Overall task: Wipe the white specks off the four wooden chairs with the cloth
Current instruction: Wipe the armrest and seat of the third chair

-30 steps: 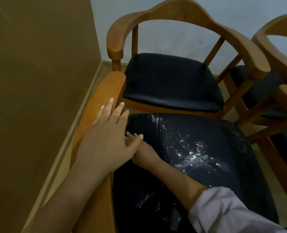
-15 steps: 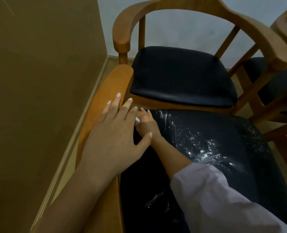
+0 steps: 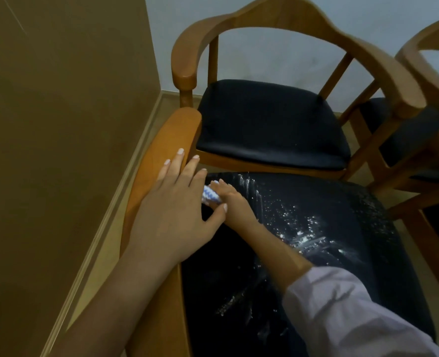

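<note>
Low over the nearest chair (image 3: pixel 161 318), both forearms reach forward and cross. The left hand (image 3: pixel 177 210) lies palm-down on the chair's wooden armrest (image 3: pixel 172 135), fingers straight and slightly spread, thumb angled out over the seat; its grip is wide and holds nothing. The right arm, in a pale sleeve (image 3: pixel 342 313), comes in diagonally from the lower right across the dark seat (image 3: pixel 355 266). The right hand (image 3: pixel 235 204) rests at the seat's left edge near its far corner, just beside the armrest and partly under the left thumb. Its fingers bend down over a blue-and-white cloth (image 3: pixel 210 195), so this grip is closed on the cloth and presses it onto the seat. Only a small part of the cloth shows between the two hands. White specks (image 3: pixel 303 228) and streaks scatter over the seat to the right of the right hand, thickest toward the middle, with fainter ones near the front edge. A second chair (image 3: pixel 264 14) stands just beyond, its dark cushion (image 3: pixel 272 119) looking clean. A third chair (image 3: pixel 432 42) shows at the right edge. A brown wall (image 3: pixel 59 124) runs along the left.
</note>
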Tool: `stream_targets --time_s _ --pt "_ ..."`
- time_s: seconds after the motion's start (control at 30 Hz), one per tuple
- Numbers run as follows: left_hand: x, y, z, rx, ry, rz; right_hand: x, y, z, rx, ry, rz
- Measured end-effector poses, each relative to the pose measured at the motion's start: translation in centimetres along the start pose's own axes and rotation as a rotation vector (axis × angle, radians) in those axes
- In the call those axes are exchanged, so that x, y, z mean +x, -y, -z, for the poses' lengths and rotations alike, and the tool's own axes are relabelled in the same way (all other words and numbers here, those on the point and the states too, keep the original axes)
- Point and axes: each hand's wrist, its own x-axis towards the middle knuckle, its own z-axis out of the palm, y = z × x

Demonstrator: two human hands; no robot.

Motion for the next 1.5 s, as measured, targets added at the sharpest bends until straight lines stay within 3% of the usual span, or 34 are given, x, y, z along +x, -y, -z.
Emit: stream_targets --time_s 0.4,0.8,1.13,1.33,1.5 --pt "-0.1 0.0 0.0 0.046 0.006 -0.023 -8.0 -2.0 -0.8 -0.162 -0.105 0.082" --pt "0.0 0.3 -0.5 -0.041 -0.018 -0.008 0.3 -2.2 -0.2 -0.079 -0.102 -0.008" --pt "0.2 0.4 -0.7 0.004 -0.007 0.009 9.6 -2.4 0.1 -0.015 -0.045 -0.219" --pt "0.3 0.4 -0.8 -0.019 -0.012 0.012 11.3 -2.6 1.0 -0.022 0.041 -0.33" --pt "0.1 0.4 -0.6 -0.027 -0.016 -0.002 9.6 -2.5 1.9 0.009 0.071 -0.307"
